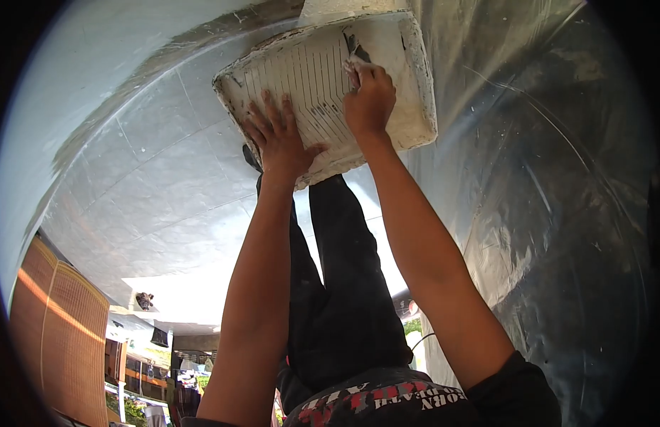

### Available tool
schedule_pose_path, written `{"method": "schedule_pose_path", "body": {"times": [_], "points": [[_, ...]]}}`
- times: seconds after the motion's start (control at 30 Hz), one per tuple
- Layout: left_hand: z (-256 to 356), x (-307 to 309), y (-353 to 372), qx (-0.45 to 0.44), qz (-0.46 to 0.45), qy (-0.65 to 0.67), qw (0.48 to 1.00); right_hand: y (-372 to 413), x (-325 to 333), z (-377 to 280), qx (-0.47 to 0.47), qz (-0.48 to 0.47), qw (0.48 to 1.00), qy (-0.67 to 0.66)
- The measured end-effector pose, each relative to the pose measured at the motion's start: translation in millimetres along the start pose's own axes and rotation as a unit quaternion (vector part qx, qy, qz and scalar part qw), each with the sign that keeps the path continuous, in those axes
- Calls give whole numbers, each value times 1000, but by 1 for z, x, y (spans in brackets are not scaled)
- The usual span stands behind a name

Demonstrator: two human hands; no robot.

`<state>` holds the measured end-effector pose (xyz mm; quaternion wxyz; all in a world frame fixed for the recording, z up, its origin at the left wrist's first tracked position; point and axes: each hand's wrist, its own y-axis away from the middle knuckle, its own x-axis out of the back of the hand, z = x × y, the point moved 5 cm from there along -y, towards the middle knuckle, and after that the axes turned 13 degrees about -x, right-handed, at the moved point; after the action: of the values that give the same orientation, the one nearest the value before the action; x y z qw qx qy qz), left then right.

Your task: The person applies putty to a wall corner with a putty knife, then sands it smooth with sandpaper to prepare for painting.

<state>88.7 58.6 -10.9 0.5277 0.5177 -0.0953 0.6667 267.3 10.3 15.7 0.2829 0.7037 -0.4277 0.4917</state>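
Head view: the dirty tray (409, 107) lies under both hands, long from left to right, the left hand (282, 146) spread wide on it, the right hand (370, 103), nearer the far edge, pinching a small thing (356, 53).

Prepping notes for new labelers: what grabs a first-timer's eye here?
The ribbed, caked tray at top centre, with the left hand spread on it and the right hand curled over its right half; what the right holds is unclear. Next, the shiny, wrinkled sheeting filling the picture's right side, and the orange-brown slatted panel at lower left.
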Motion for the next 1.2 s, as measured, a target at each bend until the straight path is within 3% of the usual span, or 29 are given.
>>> {"method": "schedule_pose_path", "body": {"times": [0.1, 0.13, 0.2, 0.27, 0.33, 0.37, 0.5, 0.57, 0.6, 0.67, 0.7, 0.73, 0.8, 0.93, 1.07, 1.13, 1.17, 1.2], "points": [[2, 3, 0, -5, 9, -1, 1000, 4, 17, 11, 2, -109, 991, -77], [3, 6, -4, -10, 13, -2, 1000, -7, 25, 16, 2, -103, 992, -77], [4, 6, -3, 25, -45, -14, 999, -28, 26, 28, -51, -174, 974, -136], [3, 6, -5, 24, -43, -16, 999, -40, 13, 27, -33, -134, 982, -128], [1, -3, 1, 25, -51, -18, 998, -24, 4, 8, 20, -57, 998, 12], [0, -4, 1, 18, -37, -11, 999, -3, 1, 7, 22, -32, 999, 21], [1, 1, -2, 12, -16, -6, 1000, 31, 26, 11, 7, -34, 998, -49], [3, 3, -5, 20, -37, -11, 999, 23, 32, 24, -67, -193, 967, -155], [2, 3, -5, 40, -64, -15, 997, 12, 34, 31, -64, -191, 967, -153], [1, 2, -8, 47, -68, -17, 996, -16, 37, 39, -18, -89, 989, -118], [2, 1, -6, 50, -76, -20, 996, -22, 29, 45, -40, -117, 992, -23], [2, 0, -3, 54, -84, -18, 995, -11, 23, 45, -43, -125, 991, -21], [2, 1, -5, 39, -59, -13, 997, 15, 11, 35, -4, -36, 999, 32], [2, -2, -3, 24, -40, -12, 999, 57, 12, 35, -106, -70, 992, -23], [1, 2, -12, 61, -68, -26, 995, 49, 25, 49, -123, -127, 982, -70], [2, 3, -4, 66, -85, -24, 994, 46, 22, 76, -270, -242, 911, -194], [3, 3, -7, 67, -111, -20, 991, 44, 31, 76, -389, -309, 809, -315], [4, 8, -10, 68, -132, -19, 989, 38, 43, 73, -381, -309, 811, -318]]}}
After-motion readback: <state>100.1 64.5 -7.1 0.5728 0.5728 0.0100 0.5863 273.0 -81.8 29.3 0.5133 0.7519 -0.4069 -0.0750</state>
